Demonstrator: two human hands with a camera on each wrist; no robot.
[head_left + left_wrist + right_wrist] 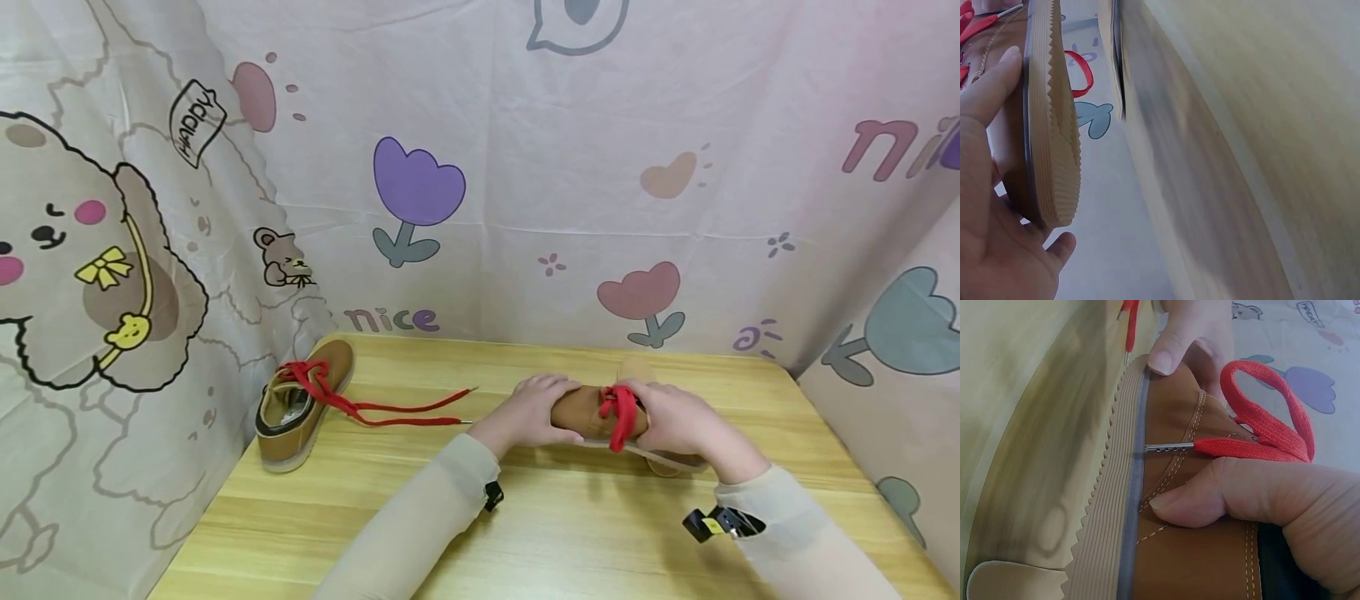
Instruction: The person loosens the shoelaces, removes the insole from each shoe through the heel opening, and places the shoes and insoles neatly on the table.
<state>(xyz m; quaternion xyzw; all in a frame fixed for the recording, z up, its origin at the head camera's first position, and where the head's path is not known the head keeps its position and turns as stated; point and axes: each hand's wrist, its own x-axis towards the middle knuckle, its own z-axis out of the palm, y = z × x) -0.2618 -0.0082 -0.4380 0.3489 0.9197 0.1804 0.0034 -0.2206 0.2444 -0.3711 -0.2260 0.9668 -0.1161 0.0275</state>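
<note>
A brown leather shoe (pixel 581 410) with a tied red lace (pixel 621 417) is held slightly above the table. My left hand (pixel 528 410) grips its toe end, thumb on the near side, as the left wrist view also shows beside the ridged sole (pixel 1054 144). My right hand (pixel 684 427) holds the shoe round its middle and heel part. In the right wrist view the right thumb (pixel 1194 503) presses the stitched side, just below a metal lace tip (pixel 1169 447). Much of the heel is hidden by the right hand.
A second brown shoe (pixel 288 442) stands at the table's left edge, its untied red laces (pixel 408 408) stretched rightward over the wood. Flat beige rounded pieces (pixel 663 471) show beneath the held shoe; whether they are one item I cannot tell. Printed curtains (pixel 510 167) enclose the table (pixel 360 508).
</note>
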